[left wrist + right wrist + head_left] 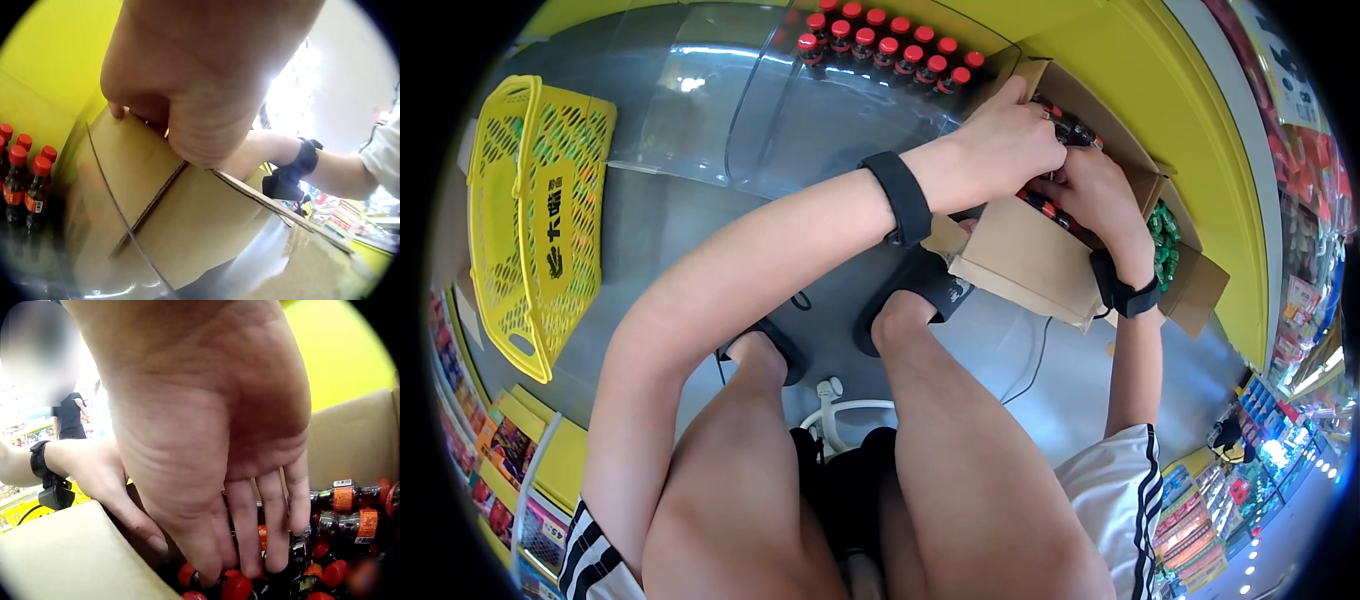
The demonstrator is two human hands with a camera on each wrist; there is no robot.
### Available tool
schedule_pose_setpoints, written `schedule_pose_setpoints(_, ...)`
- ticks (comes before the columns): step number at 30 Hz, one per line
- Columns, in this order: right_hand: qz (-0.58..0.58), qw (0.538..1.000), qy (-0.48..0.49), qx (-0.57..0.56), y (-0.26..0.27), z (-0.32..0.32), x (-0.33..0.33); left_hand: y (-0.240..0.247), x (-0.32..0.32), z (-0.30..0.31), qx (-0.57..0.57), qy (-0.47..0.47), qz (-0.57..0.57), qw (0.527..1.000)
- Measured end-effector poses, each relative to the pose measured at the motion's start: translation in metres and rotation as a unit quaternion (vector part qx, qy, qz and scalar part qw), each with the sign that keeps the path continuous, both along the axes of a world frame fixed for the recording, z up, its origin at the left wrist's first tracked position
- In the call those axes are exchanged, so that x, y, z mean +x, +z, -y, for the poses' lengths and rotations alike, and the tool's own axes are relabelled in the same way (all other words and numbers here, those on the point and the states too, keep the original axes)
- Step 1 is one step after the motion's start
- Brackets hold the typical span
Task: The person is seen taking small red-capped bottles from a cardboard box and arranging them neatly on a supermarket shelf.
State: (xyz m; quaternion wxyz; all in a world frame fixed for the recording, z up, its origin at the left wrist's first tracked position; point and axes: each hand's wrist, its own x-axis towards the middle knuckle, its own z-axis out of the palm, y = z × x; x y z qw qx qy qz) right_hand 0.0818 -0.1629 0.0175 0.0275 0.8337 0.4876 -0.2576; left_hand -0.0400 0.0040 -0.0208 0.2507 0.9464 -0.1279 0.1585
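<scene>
Both hands reach into an open cardboard box (1035, 245) of small dark bottles (350, 525) with red caps and orange-red labels. My left hand (1010, 145) bends over the box's near-left side, its thumb pointing down inside. In the left wrist view, the box wall hides the left fingertips; I cannot tell what they hold. Beside it, my right hand (1095, 190) points down among the bottles. The right wrist view shows its fingers (272, 519) fairly straight, tips at the bottles, a red cap (237, 586) just below them. More bottles lie on their sides around it.
Upright red-capped bottles (885, 50) stand in rows behind a clear plastic panel (690, 110). A yellow basket (535, 220) is at left. Green-wrapped items (1165, 245) sit in a box right of the bottles. Store shelves line both sides; another person (70, 415) stands in the background.
</scene>
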Motion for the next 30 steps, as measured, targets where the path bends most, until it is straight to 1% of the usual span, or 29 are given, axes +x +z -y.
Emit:
schedule_pose_setpoints(1,0.006,1.000,0.025,-0.003,-0.004,0.001,0.002,0.000,0.002,0.001,0.025,0.000,-0.023,0.999)
schedule_pose_setpoints(2,0.005,1.000,0.024,-0.003,-0.006,0.005,0.004,0.001,0.004,0.002,0.050,0.001,-0.045,0.998)
schedule_pose_setpoints(3,0.013,1.000,0.021,-0.014,-0.002,0.003,0.001,0.001,0.005,0.003,0.050,-0.001,-0.046,0.998)
schedule_pose_setpoints(5,0.021,0.999,0.016,-0.026,0.005,0.001,-0.002,0.003,0.008,0.005,0.086,-0.007,-0.095,0.992)
schedule_pose_setpoints(6,0.022,0.999,0.014,-0.023,0.008,0.000,-0.004,0.006,0.009,0.006,0.087,-0.009,-0.094,0.992)
schedule_pose_setpoints(8,0.023,0.999,0.009,-0.021,0.011,-0.002,-0.006,0.012,0.010,0.011,0.148,-0.009,-0.155,0.977)
schedule_pose_setpoints(9,0.022,0.999,0.014,-0.040,0.011,-0.003,-0.005,0.017,0.011,0.013,0.147,-0.011,-0.154,0.977)
schedule_pose_setpoints(11,0.020,0.998,0.020,-0.058,0.007,-0.002,-0.002,0.027,0.012,0.014,0.188,-0.013,-0.216,0.958)
schedule_pose_setpoints(13,0.027,0.997,0.067,-0.026,-0.002,0.002,0.002,0.029,0.012,0.015,0.212,-0.017,-0.217,0.953)
schedule_pose_setpoints(14,0.027,0.997,0.067,-0.025,-0.006,0.003,0.004,0.029,0.013,0.016,0.234,-0.022,-0.219,0.947)
schedule_pose_setpoints(17,0.025,0.996,0.081,-0.019,-0.013,0.003,0.008,0.025,0.013,0.019,0.246,-0.021,-0.209,0.946)
schedule_pose_setpoints(18,0.024,0.996,0.082,-0.026,-0.014,0.001,0.008,0.023,0.012,0.019,0.246,-0.022,-0.209,0.946)
schedule_pose_setpoints(20,0.024,0.996,0.083,-0.033,-0.016,0.001,0.008,0.020,0.008,0.018,0.234,-0.037,-0.144,0.961)
schedule_pose_setpoints(21,0.026,0.996,0.087,-0.024,-0.015,-0.001,0.006,0.018,0.008,0.017,0.234,-0.038,-0.144,0.961)
schedule_pose_setpoints(23,0.027,0.995,0.090,-0.015,-0.016,0.000,0.007,0.012,0.011,0.012,0.183,-0.047,-0.142,0.972)
schedule_pose_setpoints(25,0.023,0.994,0.107,-0.011,-0.020,0.001,0.010,0.009,0.013,0.009,0.186,-0.060,-0.131,0.972)
schedule_pose_setpoints(27,0.022,0.994,0.103,-0.011,-0.018,0.002,0.010,0.011,0.015,0.008,0.191,-0.072,-0.121,0.971)
schedule_pose_setpoints(29,0.020,0.995,0.099,-0.011,-0.020,0.004,0.010,0.018,0.017,0.006,0.211,-0.087,-0.144,0.963)
schedule_pose_setpoints(30,0.017,0.995,0.096,0.007,-0.028,0.005,0.013,0.016,0.019,0.004,0.211,-0.088,-0.144,0.963)
